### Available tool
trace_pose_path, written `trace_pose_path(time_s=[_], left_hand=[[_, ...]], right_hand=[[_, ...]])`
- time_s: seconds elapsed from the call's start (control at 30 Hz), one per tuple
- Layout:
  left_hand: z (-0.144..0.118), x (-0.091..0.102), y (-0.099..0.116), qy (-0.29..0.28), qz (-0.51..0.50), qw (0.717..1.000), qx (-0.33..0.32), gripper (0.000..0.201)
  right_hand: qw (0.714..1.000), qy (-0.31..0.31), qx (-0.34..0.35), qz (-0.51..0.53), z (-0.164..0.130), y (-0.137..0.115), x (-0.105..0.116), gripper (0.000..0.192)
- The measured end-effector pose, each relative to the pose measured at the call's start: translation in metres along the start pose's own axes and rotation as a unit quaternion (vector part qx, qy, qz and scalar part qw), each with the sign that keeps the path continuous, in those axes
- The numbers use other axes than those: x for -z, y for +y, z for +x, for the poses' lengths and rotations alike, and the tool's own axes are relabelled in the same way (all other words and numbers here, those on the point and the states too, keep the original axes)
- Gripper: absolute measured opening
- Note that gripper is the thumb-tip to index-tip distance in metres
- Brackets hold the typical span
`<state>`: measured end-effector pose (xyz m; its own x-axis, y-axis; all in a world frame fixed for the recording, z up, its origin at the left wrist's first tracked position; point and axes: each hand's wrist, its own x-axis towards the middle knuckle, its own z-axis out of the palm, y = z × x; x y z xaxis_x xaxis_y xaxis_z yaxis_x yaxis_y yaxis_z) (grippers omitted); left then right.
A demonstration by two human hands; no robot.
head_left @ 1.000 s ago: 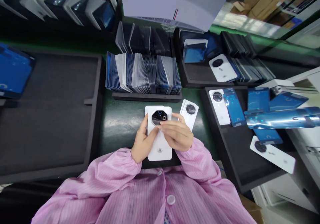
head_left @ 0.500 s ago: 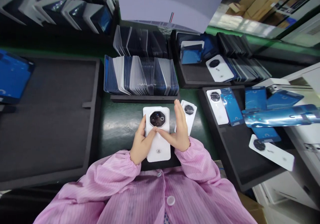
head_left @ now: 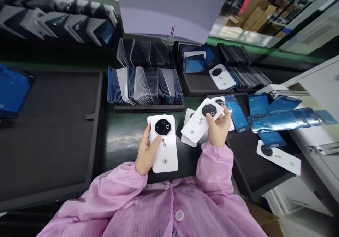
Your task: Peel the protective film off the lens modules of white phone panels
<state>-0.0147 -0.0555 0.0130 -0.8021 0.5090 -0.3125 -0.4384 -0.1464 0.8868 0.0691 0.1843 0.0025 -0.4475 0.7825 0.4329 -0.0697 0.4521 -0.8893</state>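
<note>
My left hand (head_left: 147, 151) is closed around the left edge of a white phone back cover (head_left: 169, 152), thumb on its face below the black camera plate. The edge of another white panel shows just behind it. My right hand (head_left: 219, 128) pinches a second white phone back cover (head_left: 196, 126) by its camera end, with the thumb on the dark plate. That cover is tilted and partly overlaps another white cover (head_left: 191, 143) on the dark green table (head_left: 123, 131).
Ahead stands a black rack (head_left: 149, 108) packed with upright panels. At left lies a large black foam tray (head_left: 53, 131). On the right, a black tray (head_left: 249, 170) bears blue-filmed panels (head_left: 287, 122) and a white cover (head_left: 279, 158). A further tray (head_left: 198, 85) sits behind.
My right hand has moved right from the cover in front of me and now grips a cover, lifted off the one under it. My left hand stays on its cover. The view has shifted slightly.
</note>
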Motion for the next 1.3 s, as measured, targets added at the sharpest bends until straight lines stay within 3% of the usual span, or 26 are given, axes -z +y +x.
trace_pose_path(time_s=[0.17, 0.27, 0.33, 0.4, 0.47, 0.57, 0.7, 0.87, 0.97, 1.1, 1.3], left_hand=[[0.001, 0.000, -0.001, 0.005, -0.008, 1.000, 0.002, 0.062], [0.001, -0.001, -0.002, -0.001, -0.009, 1.000, 0.001, 0.064], [0.001, -0.001, -0.003, -0.003, -0.010, 1.000, 0.000, 0.066], [0.002, 0.000, -0.004, -0.003, -0.004, 1.000, -0.004, 0.065], [0.002, 0.000, -0.005, -0.001, 0.013, 1.000, -0.013, 0.064], [0.002, 0.001, -0.008, 0.004, 0.047, 0.998, -0.043, 0.063], [0.002, 0.002, -0.008, -0.003, 0.088, 0.992, -0.090, 0.061], [0.002, 0.004, -0.010, -0.009, 0.136, 0.982, -0.129, 0.064], [0.002, 0.003, -0.010, -0.016, 0.118, 0.987, -0.105, 0.064], [0.003, 0.003, -0.007, -0.013, 0.118, 0.987, -0.106, 0.062], [0.005, 0.006, -0.004, 0.001, 0.126, 0.988, -0.091, 0.060]], right_hand=[[0.973, -0.098, -0.091, -0.188, 0.000, 0.033, 0.011, 0.065], [0.935, -0.112, -0.048, -0.334, -0.002, 0.034, 0.004, 0.060], [0.922, -0.091, 0.005, -0.377, -0.003, 0.027, -0.001, 0.056], [0.933, -0.066, 0.054, -0.350, -0.006, 0.013, -0.008, 0.047], [0.960, -0.070, 0.090, -0.254, -0.013, -0.009, -0.019, 0.033], [0.976, -0.143, 0.115, -0.118, -0.028, -0.047, -0.041, 0.018], [0.965, -0.221, 0.082, -0.112, -0.042, -0.074, -0.063, 0.023], [0.970, -0.221, 0.041, -0.092, -0.044, -0.069, -0.068, 0.010], [0.966, -0.191, 0.134, -0.114, -0.046, -0.066, -0.066, 0.010], [0.923, -0.217, 0.309, -0.074, -0.052, -0.063, -0.066, 0.010], [0.881, -0.289, 0.373, 0.029, -0.057, -0.060, -0.066, 0.027]])
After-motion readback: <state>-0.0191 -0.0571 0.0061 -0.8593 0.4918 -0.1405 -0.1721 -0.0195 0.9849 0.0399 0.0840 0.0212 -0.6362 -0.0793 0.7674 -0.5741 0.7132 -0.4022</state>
